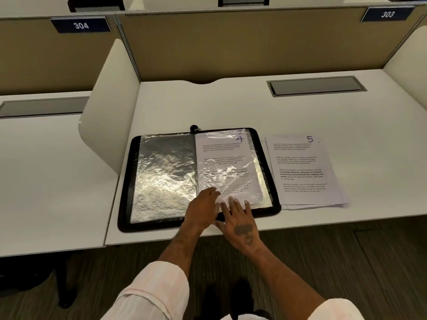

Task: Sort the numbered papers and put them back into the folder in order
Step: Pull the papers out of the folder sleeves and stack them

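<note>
White surface, beige partition, sign 303. Open black folder near front edge, paper 4 sleeved, stack topped 5 beside; right hand flat on sleeve; left hand grip unclear.

Glossy crinkled plastic sleeves, matt white paper, smooth desk.

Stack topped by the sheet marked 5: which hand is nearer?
Right. The right hand lies on the right-hand sleeve of the folder, left of the stack; the left hand sits further left, near the spine.
</note>
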Demonstrator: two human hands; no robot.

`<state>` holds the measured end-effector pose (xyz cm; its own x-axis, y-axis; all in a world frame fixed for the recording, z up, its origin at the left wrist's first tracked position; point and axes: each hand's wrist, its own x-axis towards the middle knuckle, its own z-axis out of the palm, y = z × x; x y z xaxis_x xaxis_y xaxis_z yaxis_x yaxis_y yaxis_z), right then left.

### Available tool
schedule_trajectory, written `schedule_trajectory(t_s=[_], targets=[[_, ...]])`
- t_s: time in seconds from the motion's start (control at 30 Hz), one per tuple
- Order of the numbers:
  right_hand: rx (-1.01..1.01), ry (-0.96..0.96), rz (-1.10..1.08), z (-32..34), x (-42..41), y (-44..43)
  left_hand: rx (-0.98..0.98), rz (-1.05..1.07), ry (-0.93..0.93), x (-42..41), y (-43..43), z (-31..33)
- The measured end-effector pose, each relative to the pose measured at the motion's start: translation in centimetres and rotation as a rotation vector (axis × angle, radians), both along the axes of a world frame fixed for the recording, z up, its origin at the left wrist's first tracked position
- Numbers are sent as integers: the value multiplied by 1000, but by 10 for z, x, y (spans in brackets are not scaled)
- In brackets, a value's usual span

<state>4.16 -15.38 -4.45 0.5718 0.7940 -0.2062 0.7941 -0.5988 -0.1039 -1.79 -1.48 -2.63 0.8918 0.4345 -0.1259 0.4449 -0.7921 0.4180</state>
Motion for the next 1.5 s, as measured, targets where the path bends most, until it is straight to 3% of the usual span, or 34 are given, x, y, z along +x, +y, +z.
schedule_trajectory(t_s=[0.1, 0.23, 0.33, 0.47, 0.6, 0.73, 0.9, 1.07, 1.23, 1.37, 1.5], targets=[[18, -9, -41, -3, -22, -15, 23, -40, 64, 0, -3, -3], [252, -59, -84, -5, -36, -28, 57, -47, 111, -1, -9, -9], [479, 287, -454, 9, -39, -36, 66, 15, 64, 2, -11, -12], [596, 1069, -1061, 15, -27, -40, 22, 86, 19, 5, -10, -9], [748, 1357, -1184, 15, -17, -43, -29, 90, -4, 5, -4, -9], [793, 1453, -1243, 21, -12, -31, -52, 83, -22, 3, 0, -11], [783, 1429, -1237, 24, -3, -18, -59, 71, -25, 3, 0, -8], [765, 1233, -1154, 33, 4, -7, 22, 59, -15, 2, -4, 3], [511, 794, -819, 64, -5, -2, 98, 92, -68, 6, -5, 23], [242, 318, -433, 102, -27, 3, 78, 161, -133, 10, -2, 49], [247, 151, -204, 145, -49, 0, -2, 200, -267, -2, 11, 76]])
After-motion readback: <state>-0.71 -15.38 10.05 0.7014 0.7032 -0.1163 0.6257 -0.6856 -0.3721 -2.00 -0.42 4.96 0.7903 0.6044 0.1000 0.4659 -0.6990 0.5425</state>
